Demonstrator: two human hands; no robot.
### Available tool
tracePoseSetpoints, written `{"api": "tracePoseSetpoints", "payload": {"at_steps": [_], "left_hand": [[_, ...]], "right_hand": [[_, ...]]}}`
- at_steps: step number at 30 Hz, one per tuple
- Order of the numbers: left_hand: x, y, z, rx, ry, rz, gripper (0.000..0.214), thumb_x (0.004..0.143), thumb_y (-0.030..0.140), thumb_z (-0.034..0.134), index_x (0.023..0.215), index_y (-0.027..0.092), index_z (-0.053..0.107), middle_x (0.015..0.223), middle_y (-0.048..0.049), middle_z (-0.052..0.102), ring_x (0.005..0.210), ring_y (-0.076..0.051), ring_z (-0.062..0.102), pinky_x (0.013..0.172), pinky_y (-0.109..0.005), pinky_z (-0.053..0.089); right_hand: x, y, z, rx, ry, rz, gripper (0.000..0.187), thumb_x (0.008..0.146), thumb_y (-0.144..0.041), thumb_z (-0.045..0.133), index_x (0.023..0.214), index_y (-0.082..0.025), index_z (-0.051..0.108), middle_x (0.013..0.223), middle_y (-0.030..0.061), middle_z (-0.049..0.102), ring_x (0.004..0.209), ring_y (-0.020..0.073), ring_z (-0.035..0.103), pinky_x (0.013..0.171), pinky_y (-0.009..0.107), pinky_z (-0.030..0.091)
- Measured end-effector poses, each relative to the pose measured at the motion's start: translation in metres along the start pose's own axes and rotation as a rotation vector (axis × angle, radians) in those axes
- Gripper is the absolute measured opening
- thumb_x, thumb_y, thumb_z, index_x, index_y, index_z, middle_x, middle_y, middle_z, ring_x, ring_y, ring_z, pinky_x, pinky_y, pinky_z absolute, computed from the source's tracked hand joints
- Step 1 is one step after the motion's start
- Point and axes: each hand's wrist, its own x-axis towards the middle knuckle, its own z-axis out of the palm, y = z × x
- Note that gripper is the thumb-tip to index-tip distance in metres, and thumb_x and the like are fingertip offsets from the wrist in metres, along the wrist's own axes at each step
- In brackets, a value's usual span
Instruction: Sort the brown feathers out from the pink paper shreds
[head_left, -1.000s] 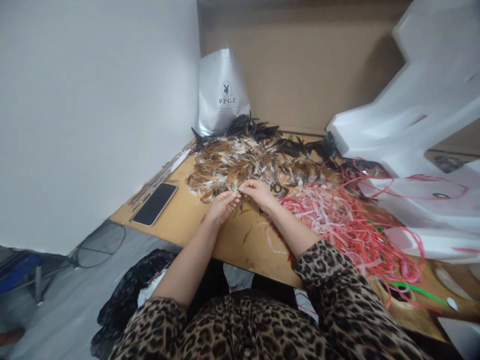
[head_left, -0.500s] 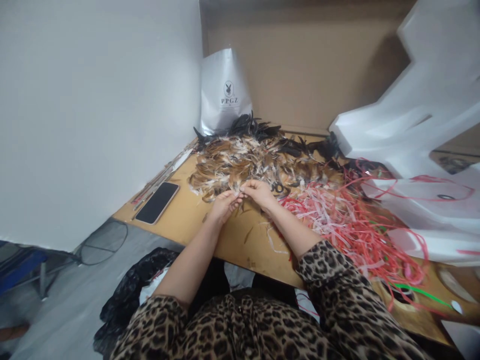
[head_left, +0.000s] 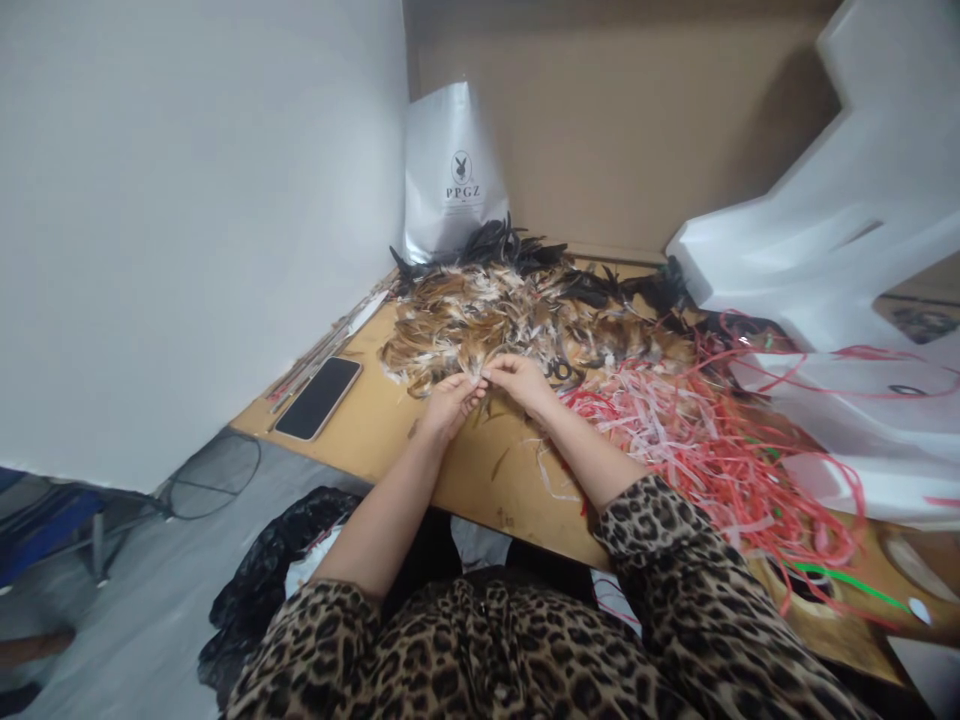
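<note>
My left hand (head_left: 453,402) and my right hand (head_left: 519,382) meet over the front of the wooden table (head_left: 405,445), fingertips almost touching. Between them they pinch a brown feather (head_left: 472,354) by its pale base; whether it is one feather or a small bunch I cannot tell. Just beyond my fingers spreads a heap of brown and white feathers (head_left: 442,325), with black feathers (head_left: 517,245) along its back. Close to my right hand, the black handles of a pair of scissors (head_left: 559,371) show at the edge of the heap.
A phone (head_left: 319,398) lies on the left. To the right is a tangle of pink and red ribbon strips (head_left: 697,440), beside white plastic sheeting (head_left: 810,250). A silver bag (head_left: 454,170) stands at the back. On the floor sits a black plastic bag (head_left: 277,560).
The view has shifted slightly, so most things sit a little further right. Both hands keep the same pinched hold, my right fingers moving only slightly.
</note>
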Motion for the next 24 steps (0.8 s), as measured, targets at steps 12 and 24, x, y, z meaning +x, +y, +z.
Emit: {"api": "tracePoseSetpoints", "payload": {"at_steps": [12,24], "left_hand": [[-0.003,0.001,0.004,0.074,-0.031,-0.022,0.022,0.062,0.025,0.073,0.076,0.01,0.065,0.069,-0.0035,0.065,0.055,-0.004,0.055,0.051,-0.014,0.041],[-0.002,0.011,0.002,-0.052,0.103,0.071,0.019,0.061,0.022,0.072,0.075,0.011,0.063,0.069,-0.0019,0.064,0.054,-0.003,0.054,0.051,-0.014,0.04]], "right_hand": [[0.0,0.0,-0.002,-0.071,-0.025,-0.059,0.016,0.063,-0.031,0.065,0.066,-0.015,0.062,0.063,-0.0009,0.06,0.059,0.0095,0.05,0.064,0.024,0.039],[0.013,0.006,-0.031,-0.464,0.008,-0.13,0.015,0.066,-0.029,0.059,0.07,-0.016,0.065,0.063,0.0006,0.061,0.056,0.011,0.049,0.059,0.024,0.038]]}}
